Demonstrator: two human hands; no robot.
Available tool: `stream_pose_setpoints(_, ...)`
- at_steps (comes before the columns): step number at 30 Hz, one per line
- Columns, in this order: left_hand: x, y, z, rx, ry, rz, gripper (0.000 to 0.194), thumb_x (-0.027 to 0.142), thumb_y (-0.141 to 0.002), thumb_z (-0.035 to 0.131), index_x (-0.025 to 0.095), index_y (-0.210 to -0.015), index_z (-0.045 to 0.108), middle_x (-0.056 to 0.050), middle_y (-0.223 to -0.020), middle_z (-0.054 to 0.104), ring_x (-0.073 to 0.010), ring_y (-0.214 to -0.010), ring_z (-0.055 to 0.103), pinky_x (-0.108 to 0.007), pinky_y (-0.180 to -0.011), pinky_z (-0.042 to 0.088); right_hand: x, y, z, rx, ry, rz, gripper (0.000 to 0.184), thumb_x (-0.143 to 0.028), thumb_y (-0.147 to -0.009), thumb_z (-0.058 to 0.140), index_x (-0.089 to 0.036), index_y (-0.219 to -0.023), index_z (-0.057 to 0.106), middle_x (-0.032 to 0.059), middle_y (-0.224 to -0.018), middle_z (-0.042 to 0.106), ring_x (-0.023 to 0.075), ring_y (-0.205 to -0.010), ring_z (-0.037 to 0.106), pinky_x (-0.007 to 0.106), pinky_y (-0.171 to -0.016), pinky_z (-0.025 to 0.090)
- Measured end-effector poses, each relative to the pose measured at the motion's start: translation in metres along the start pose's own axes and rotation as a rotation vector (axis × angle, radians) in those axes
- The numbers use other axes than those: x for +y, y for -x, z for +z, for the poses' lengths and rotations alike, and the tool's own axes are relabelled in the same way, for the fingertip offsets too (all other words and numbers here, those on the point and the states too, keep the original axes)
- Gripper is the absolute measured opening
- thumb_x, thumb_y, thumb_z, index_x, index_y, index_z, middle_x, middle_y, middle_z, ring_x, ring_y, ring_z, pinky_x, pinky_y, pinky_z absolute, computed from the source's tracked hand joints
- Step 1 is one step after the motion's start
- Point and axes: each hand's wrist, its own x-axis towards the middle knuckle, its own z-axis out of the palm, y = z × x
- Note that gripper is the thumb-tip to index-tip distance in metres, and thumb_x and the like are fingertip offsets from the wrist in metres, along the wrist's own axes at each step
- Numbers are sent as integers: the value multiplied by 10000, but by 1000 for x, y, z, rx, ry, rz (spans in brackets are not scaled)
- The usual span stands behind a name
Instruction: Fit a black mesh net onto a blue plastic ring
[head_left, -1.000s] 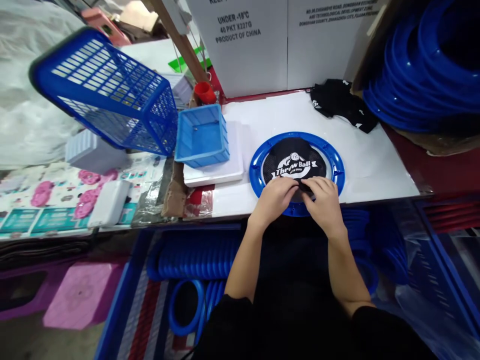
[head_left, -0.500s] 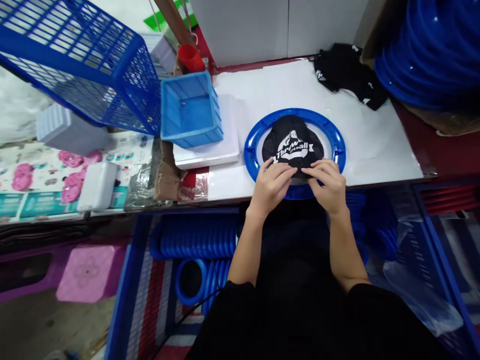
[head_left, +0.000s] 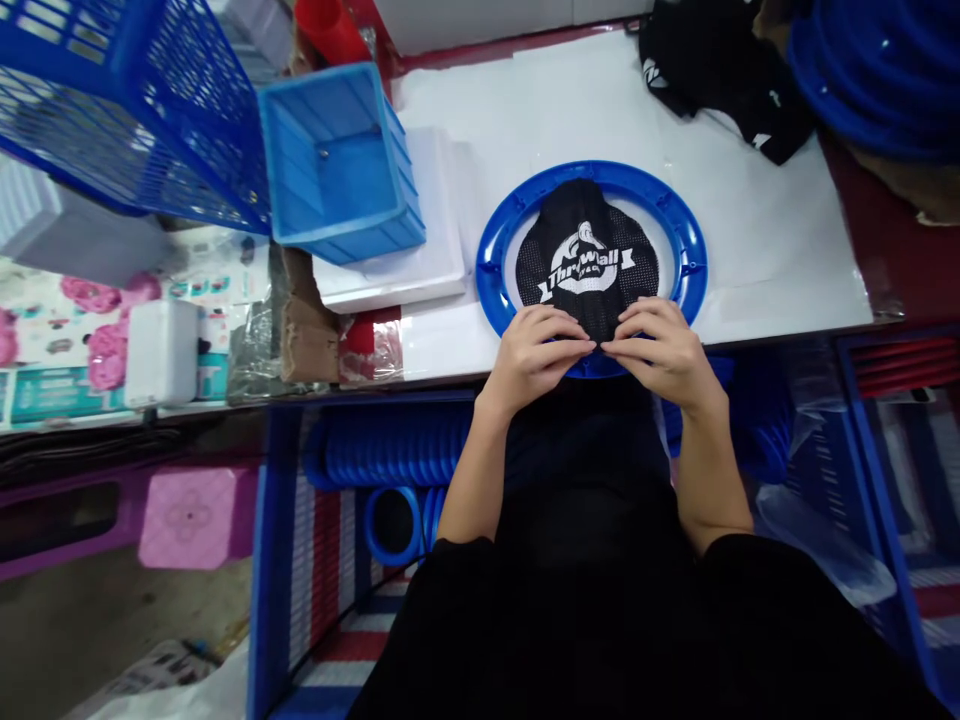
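Observation:
A black mesh cloth (head_left: 589, 245) with white printed lettering lies inside a blue plastic ring (head_left: 679, 215) on the white-covered table. At the ring's near side, my left hand (head_left: 536, 350) pinches the cloth's near edge between thumb and fingers. My right hand (head_left: 664, 350) pinches the same edge close beside it, the fingertips of both hands almost meeting. The ring's near rim is partly hidden by my hands. More black printed cloth pieces (head_left: 724, 75) lie at the table's back right.
A light blue bin (head_left: 341, 165) stands on white boards left of the ring. Beyond it leans a blue lattice basket (head_left: 195, 110). Stacked blue plastic parts (head_left: 885, 80) rise at the back right. Below the table, a crate holds blue rings (head_left: 394, 525); a pink stool (head_left: 199, 515) stands left.
My hands have come closer together along the cloth's near edge, and the cloth lies flatter and wider within the ring. The view has shifted.

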Motion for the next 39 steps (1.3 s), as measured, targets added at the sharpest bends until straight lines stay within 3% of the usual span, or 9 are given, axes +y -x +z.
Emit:
stream_pose_setpoints(9,1,1,-3,-44,-20,56,239,323,-1177,672,352,-1101,897,-26,-1086,899,-253,-1127,772,-487,-1017,524,-1,0,-3,-8,2,-29,183,-157,-1048,807,-324,-1030,878,62,-1110,833,347,-1218,759,622,-1047,628)
stream_pose_setpoints(17,6,-1,-6,-54,-67,79,220,254,-1166,668,306,-1124,878,-51,-1140,877,-268,-1172,759,-471,-1000,556,-3,2,-1,10,16,-22,200,-141,-1043,800,-327,-1032,873,47,-1081,837,345,-1205,773,624,-1039,634)
stream_pose_setpoints(24,12,-8,-16,-235,-50,31,274,228,-1179,589,284,-1191,857,-101,-1275,821,-306,-1288,704,-500,-1087,542,-5,2,-1,-25,3,13,202,-159,-1050,774,-323,-1002,884,50,-1074,852,348,-1187,778,609,-991,636)
stream_pose_setpoints(28,17,-12,-23,-282,8,-31,246,272,-1183,593,278,-1176,839,-113,-1323,789,-300,-1272,708,-491,-1097,546,-9,0,-6,-66,7,44,220,-151,-1064,745,-318,-1031,884,68,-1097,847,350,-1189,775,612,-1014,629)
stream_pose_setpoints(31,16,-16,-27,-225,15,-85,236,418,-1170,664,252,-1078,804,-126,-1333,783,-311,-1262,721,-491,-1105,564,-13,0,-9,-107,3,74,241,-144,-1076,718,-317,-1078,886,83,-1113,843,345,-1159,776,590,-993,626)
stream_pose_setpoints(35,4,-22,-20,33,-169,-354,350,537,-1181,621,238,-1030,723,-161,-1406,765,-374,-1400,674,-575,-1232,518,-20,3,-12,-115,44,62,252,-134,-1105,678,-298,-1117,869,101,-1126,830,317,-1067,777,534,-917,624)
stream_pose_setpoints(37,-2,-24,-10,128,-224,-511,322,545,-1162,646,234,-1116,713,-203,-1595,680,-452,-1584,548,-676,-1316,451,-27,5,-16,-145,81,44,248,-136,-1116,669,-289,-1160,859,108,-1126,823,310,-1039,774,503,-886,622)
stream_pose_setpoints(39,-4,-27,1,128,-235,-623,358,552,-1116,718,215,-1238,708,-250,-1775,528,-556,-1720,366,-808,-1343,374,-33,5,-24,-206,109,24,254,-165,-1128,674,-277,-1283,841,118,-1134,818,308,-1011,773,478,-861,626)
